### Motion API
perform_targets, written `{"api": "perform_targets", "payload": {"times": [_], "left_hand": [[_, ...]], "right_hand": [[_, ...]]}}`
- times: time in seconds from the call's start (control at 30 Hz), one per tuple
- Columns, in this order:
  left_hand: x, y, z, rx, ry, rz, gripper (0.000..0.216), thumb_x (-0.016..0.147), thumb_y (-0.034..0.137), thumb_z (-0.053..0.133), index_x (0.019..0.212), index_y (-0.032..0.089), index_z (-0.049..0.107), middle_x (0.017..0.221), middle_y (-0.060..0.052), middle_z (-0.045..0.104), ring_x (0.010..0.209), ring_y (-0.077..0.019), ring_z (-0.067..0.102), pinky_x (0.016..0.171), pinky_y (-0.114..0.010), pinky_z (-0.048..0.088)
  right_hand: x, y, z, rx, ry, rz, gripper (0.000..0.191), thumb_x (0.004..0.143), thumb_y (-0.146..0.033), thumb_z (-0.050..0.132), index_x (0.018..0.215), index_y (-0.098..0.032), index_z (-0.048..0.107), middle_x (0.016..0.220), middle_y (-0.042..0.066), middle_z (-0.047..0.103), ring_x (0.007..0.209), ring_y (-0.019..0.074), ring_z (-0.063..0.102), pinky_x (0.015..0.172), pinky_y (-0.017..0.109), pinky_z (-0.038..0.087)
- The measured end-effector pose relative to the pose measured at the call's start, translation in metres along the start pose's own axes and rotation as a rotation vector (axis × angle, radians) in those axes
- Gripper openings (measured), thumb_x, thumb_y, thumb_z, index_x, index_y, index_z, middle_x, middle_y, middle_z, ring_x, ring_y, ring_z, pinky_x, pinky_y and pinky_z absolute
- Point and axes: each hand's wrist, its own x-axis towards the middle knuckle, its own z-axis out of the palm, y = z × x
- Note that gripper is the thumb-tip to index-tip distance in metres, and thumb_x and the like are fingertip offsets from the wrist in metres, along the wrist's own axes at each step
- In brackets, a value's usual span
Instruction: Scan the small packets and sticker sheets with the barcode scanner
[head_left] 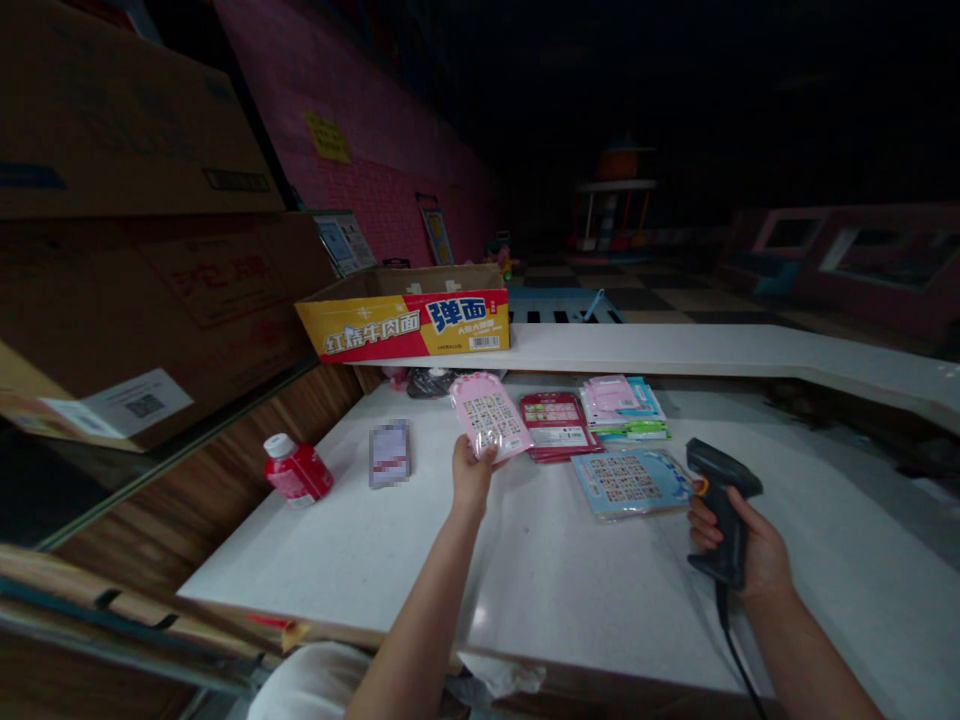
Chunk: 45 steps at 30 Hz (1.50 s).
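Darkness swallows the far room at twelve o'clock, where only a pink wall, a checkered floor and play equipment show. We stand at a white counter [600,600] lit from above.

Our left hand [471,478] is raised over the middle of the counter, thumb and fingers pinched on the lower edge of a pink packet [491,415], which stands tilted in the air, clear of the surface; its print is too small to read. Our right hand [750,550], at four o'clock from the packet, is clenched around the grip of a black barcode scanner [720,500], its head aimed toward ten o'clock and its cable [739,660] trailing back to six.

Between the hands a blue packet [630,482] lies flat, just beside the scanner's head. A red packet [555,425] lies at one o'clock from the left hand, and a stack of pink and blue packets [619,405] sits just beyond it, at two o'clock.

At nine o'clock from the left hand lie a phone [389,453] and, farther out, a red bottle [298,470] with a white cap, on its side.

On the raised white ledge [712,350] at eleven o'clock stands an open noodle carton [409,322] printed "弹面" and "红烧牛肉面", with a barcode. Brown cartons [142,405] stacked at nine o'clock carry a white QR label.
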Motion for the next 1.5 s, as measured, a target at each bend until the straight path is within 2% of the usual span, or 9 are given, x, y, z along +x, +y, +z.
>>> {"api": "perform_targets", "payload": {"times": [0.07,0.17,0.43,0.67,0.83,1.0,1.2,1.4,1.5], "left_hand": [[-0.003,-0.009,0.012,-0.030,-0.093,0.070,0.046,0.066,0.038,0.079,0.099,0.018,0.055,0.105,-0.009,0.071,0.092,-0.0237,0.070,0.083,-0.044,0.059],[0.000,-0.024,0.021,-0.068,-0.183,0.096,0.048,0.064,0.046,0.080,0.096,0.015,0.059,0.104,-0.011,0.073,0.094,-0.0250,0.070,0.086,-0.042,0.057],[0.006,-0.045,0.017,-0.117,-0.128,0.094,0.049,0.064,0.046,0.079,0.097,0.014,0.061,0.104,-0.012,0.073,0.094,-0.0250,0.070,0.086,-0.041,0.056],[0.006,-0.047,0.016,-0.119,-0.105,0.069,0.048,0.065,0.045,0.079,0.097,0.014,0.061,0.106,-0.012,0.073,0.096,-0.0254,0.070,0.087,-0.040,0.056],[0.007,-0.050,0.015,-0.166,-0.099,0.087,0.046,0.065,0.042,0.080,0.097,0.014,0.062,0.104,-0.012,0.073,0.093,-0.0243,0.070,0.087,-0.040,0.055],[0.008,-0.053,0.015,-0.171,-0.095,0.099,0.045,0.066,0.041,0.079,0.097,0.014,0.063,0.104,-0.011,0.073,0.091,-0.0238,0.069,0.084,-0.039,0.055],[0.009,-0.057,0.014,-0.059,-0.058,0.088,0.031,0.071,0.037,0.074,0.091,0.016,0.063,0.085,-0.007,0.073,0.075,-0.0203,0.069,0.068,-0.031,0.055],[0.009,-0.055,0.015,-0.167,-0.106,0.129,0.042,0.068,0.039,0.078,0.098,0.014,0.062,0.101,-0.010,0.074,0.088,-0.0218,0.070,0.083,-0.036,0.055],[0.009,-0.054,0.014,-0.176,-0.112,0.121,0.043,0.067,0.040,0.080,0.097,0.014,0.062,0.102,-0.010,0.074,0.089,-0.0218,0.070,0.086,-0.037,0.055]], "right_hand": [[0.000,0.000,0.001,-0.005,0.005,-0.003,0.029,0.071,-0.038,0.077,0.087,-0.018,0.063,0.058,-0.003,0.048,0.043,0.0084,0.039,0.038,0.019,0.040],[-0.002,0.001,0.002,-0.018,0.018,-0.006,0.028,0.071,-0.038,0.078,0.085,-0.018,0.063,0.057,-0.003,0.049,0.043,0.0081,0.039,0.038,0.019,0.040],[0.000,0.006,0.012,-0.176,-0.002,-0.021,0.033,0.070,-0.045,0.079,0.086,-0.020,0.065,0.055,-0.003,0.053,0.041,0.0079,0.043,0.036,0.018,0.039],[-0.005,0.029,0.057,-0.584,-0.025,0.111,0.040,0.069,-0.048,0.082,0.090,-0.019,0.065,0.053,-0.003,0.059,0.035,0.0108,0.049,0.032,0.021,0.039],[-0.017,0.053,0.091,-0.687,-0.061,0.106,0.045,0.067,-0.053,0.079,0.093,-0.021,0.062,0.050,-0.006,0.057,0.033,0.0100,0.048,0.031,0.020,0.037],[-0.019,0.064,0.104,-0.832,-0.108,0.114,0.048,0.066,-0.061,0.074,0.083,-0.020,0.056,0.049,-0.006,0.055,0.033,0.0107,0.048,0.032,0.021,0.038],[-0.021,0.064,0.110,-0.812,-0.075,0.097,0.047,0.066,-0.060,0.074,0.083,-0.021,0.053,0.049,-0.007,0.056,0.033,0.0107,0.048,0.032,0.022,0.037],[-0.022,0.060,0.113,-0.776,-0.106,0.113,0.044,0.069,-0.056,0.074,0.083,-0.020,0.054,0.050,-0.007,0.056,0.034,0.0107,0.049,0.033,0.021,0.038],[-0.021,0.057,0.109,-0.755,-0.108,0.104,0.045,0.069,-0.057,0.076,0.083,-0.020,0.055,0.050,-0.006,0.056,0.034,0.0104,0.049,0.032,0.021,0.037]]}}
